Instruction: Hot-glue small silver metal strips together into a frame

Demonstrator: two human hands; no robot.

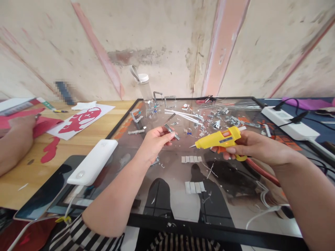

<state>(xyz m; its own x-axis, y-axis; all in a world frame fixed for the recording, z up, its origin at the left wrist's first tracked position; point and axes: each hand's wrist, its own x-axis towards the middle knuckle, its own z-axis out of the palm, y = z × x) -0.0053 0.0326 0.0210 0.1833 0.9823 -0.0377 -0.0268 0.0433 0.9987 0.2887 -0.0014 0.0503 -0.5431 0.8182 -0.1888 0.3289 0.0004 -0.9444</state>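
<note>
My left hand (157, 142) pinches a small grey strip-like piece (172, 132) between thumb and fingers, above the middle of the glass table. To its right, my right hand (248, 146) is wrapped round a yellow hot glue gun (217, 138), with fingers by its orange trigger. The gun's metal nozzle points left toward the grey piece and stays apart from it. A white glue stick pokes out of the gun's back end. Below the gun, two rows of small pale grey pieces (191, 159) lie on the glass.
Grey scraps (222, 112) and white sticks (183, 116) litter the table's far half, near a clear bottle (145, 89). A white power bank (92, 162) rests at left, a power strip (290, 122) at right. Another person's hand (22, 125) touches red paper at far left.
</note>
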